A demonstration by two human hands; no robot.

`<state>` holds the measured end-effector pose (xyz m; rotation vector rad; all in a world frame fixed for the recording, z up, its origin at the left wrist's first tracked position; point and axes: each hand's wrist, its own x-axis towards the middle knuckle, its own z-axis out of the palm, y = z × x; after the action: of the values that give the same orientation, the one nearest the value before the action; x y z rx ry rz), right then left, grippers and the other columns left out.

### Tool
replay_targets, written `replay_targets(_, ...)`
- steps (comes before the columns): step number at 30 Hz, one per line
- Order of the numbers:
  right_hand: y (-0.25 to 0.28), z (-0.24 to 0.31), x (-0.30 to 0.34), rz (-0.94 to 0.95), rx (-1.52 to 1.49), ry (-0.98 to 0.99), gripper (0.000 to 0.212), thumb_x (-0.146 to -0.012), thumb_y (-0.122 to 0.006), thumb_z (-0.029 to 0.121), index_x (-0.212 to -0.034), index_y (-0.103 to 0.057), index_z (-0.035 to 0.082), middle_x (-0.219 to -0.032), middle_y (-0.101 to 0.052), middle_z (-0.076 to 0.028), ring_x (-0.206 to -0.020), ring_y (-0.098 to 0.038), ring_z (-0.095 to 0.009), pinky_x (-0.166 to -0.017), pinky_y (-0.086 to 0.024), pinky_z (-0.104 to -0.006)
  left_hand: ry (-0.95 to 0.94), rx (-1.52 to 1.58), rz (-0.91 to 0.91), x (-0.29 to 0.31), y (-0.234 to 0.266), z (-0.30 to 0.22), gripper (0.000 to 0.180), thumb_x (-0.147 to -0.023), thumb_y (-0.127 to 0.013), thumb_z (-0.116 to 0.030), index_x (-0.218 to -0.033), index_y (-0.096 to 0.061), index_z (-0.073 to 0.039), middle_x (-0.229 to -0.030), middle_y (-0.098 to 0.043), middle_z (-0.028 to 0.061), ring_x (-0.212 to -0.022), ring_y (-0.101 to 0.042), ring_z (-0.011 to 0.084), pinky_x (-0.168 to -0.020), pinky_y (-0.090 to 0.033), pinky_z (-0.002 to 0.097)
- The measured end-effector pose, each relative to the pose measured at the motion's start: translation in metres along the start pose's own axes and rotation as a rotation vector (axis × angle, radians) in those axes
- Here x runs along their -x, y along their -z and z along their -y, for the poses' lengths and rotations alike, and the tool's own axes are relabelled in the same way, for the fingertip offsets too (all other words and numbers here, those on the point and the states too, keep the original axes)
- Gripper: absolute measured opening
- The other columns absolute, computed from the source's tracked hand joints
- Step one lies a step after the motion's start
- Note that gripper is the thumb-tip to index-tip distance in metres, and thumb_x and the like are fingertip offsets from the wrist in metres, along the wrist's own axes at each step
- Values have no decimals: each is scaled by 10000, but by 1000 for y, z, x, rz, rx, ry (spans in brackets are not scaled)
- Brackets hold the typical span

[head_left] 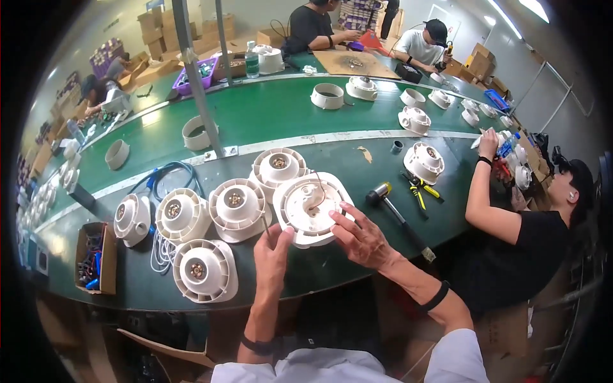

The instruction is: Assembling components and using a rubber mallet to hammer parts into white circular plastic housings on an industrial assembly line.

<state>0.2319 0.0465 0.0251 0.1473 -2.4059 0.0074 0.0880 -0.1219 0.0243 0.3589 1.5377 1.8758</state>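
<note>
A white round plastic housing [300,203] lies in front of me with its hollow inside facing up; a thin dark wire rises from it. My left hand [271,255] is closed around a thin metal rod [265,221] that points upward, its thumb against the housing's near left edge. At the right rim, my right hand [363,237] grips the same housing, fingers reaching over its edge. Just left of it stand similar white housings, including one [235,201] beside my left hand and another [278,164] behind, each with brass-coloured parts in its centre.
A hammer [399,217] and yellow-handled pliers [418,189] lie to the right, near another white housing [424,162]. Far left are a small cardboard box [110,262] and a blue cable [182,167]. Beyond a metal post [203,102] runs a green conveyor [268,115]. A co-worker [530,223] works at the right.
</note>
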Motion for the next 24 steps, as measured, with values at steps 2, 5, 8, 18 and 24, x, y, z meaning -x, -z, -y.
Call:
replay_targets(2, -7, 1, 3, -5, -4, -18, 417, -786, -625, 19, -1162, -461, 91, -1333, -493, -99, -1247, -466, -332, -1031, -425, -439, 35, 5, -5, 0, 2, -1, 443, -893, -645, -243, -1164, -550, 94, -1049, -642, 108, -994, -580, 148, -908, -423, 269)
replay_targets(5, -6, 5, 4, 6, 77, -57, 420, -801, -627, 45, -1180, -456, 104, -1345, -485, -98, -1252, -458, -320, -1049, -383, -462, -6, -33, -17, -2, 4, 5, 446, -893, -644, -239, -1172, -549, 96, -1055, -640, 114, -961, -588, 141, -881, -438, 262)
replay_targets(8, -12, 1, 5, 60, 53, -36, 425, -811, -627, 62, -1195, -453, 116, -1357, -474, -96, -1256, -449, -313, -1057, -351, -474, -19, -13, -16, -7, 7, 4, 453, -891, -647, -244, -1171, -556, 100, -1061, -639, 122, -965, -590, 145, -880, -443, 267)
replay_targets(18, -14, 3, 16, 44, -14, -51, 471, -775, -623, 21, -1206, -453, 109, -1384, -438, -107, -1268, -429, -318, -1052, -379, -449, -166, -24, 14, -14, 8, 13, 409, -893, -647, -197, -1170, -574, 96, -1073, -637, 115, -972, -588, 147, -890, -445, 270)
replay_targets(24, -14, 3, 10, 53, -29, -85, 454, -780, -611, 13, -1199, -460, 102, -1380, -440, -104, -1281, -416, -317, -1053, -385, -443, -89, -28, -19, -14, 2, 2, 397, -898, -640, -190, -1168, -577, 94, -1076, -633, 101, -981, -582, 144, -908, -432, 268)
